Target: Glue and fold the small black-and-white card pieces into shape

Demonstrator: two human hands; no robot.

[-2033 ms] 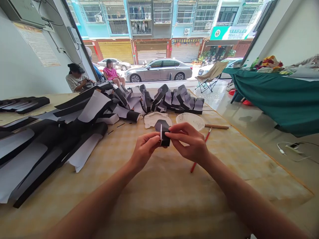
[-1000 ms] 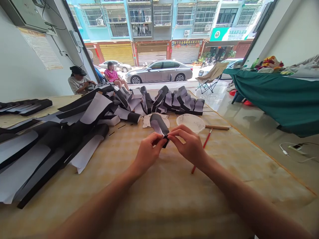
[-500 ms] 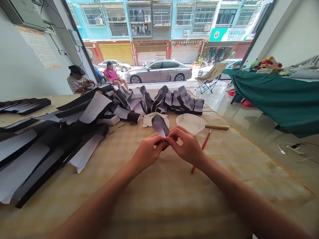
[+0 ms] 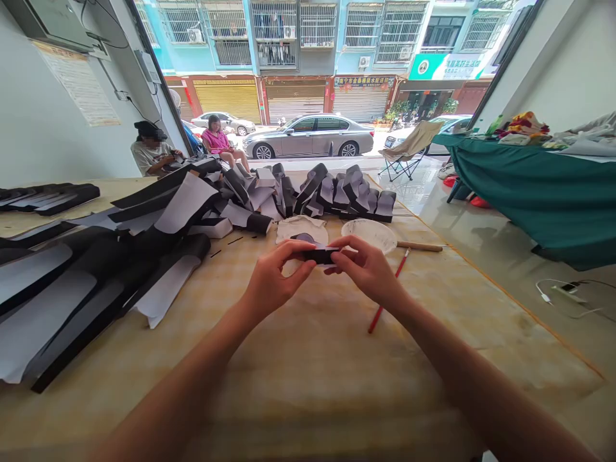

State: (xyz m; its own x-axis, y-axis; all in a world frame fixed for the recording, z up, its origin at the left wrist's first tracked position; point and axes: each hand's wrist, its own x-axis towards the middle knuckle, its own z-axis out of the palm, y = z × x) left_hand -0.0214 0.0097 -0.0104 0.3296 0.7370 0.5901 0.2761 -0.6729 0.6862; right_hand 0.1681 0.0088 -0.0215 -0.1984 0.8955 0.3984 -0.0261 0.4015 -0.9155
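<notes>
Pale checked table cover (image 4: 308, 385) spreads away from the viewer. Near its middle, a person's left hand (image 4: 278, 276) and right hand (image 4: 368, 271) pinch a small black strip (image 4: 320, 255) together by its ends; it seems light, thin and fairly stiff, best held at the edges. Farther off lie a white dish (image 4: 369, 235), a red stick (image 4: 389, 290) and heaped black-and-white pieces (image 4: 344, 197).

A small black fabric piece (image 4: 319, 255) is held level, edge-on.

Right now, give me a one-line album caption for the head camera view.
Left hand and right hand pinch a small black piece over a table, before heaped black pieces with white backing.
</notes>
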